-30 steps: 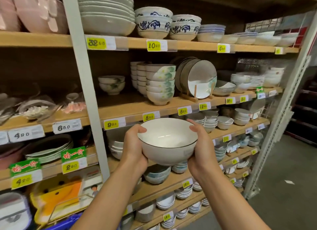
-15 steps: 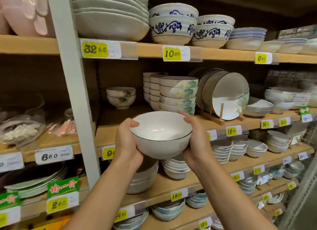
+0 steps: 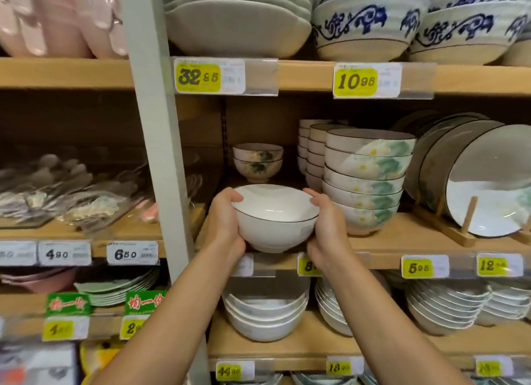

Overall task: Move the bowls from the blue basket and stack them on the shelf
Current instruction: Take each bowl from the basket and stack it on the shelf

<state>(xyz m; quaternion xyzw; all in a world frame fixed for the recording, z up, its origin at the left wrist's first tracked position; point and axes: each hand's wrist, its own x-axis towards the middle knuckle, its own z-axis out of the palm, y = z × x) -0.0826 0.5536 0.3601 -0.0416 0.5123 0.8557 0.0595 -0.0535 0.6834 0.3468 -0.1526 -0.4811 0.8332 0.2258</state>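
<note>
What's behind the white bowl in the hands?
Two small floral bowls, stacked, farther back on the shelf. The white bowl hides the shelf board directly behind it.

Top shelf edge (image 3: pixel 304 74): yel. tags 32 85 (image 3: pixel 198 78), 10 98 (image 3: pixel 355 82); mid edge (image 3: pixel 99 245): wht tags 4 90 (image 3: pixel 57 254), 6 50 (image 3: pixel 126 254)

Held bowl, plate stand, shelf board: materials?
White bowl: likely glazed ceramic, glossy sheen, thin dark rim line.
Plate stand: pale bare-looking wood, dowel pegs.
Shelf board: wood or wood-look laminate, matte; cannot tell which.
</note>
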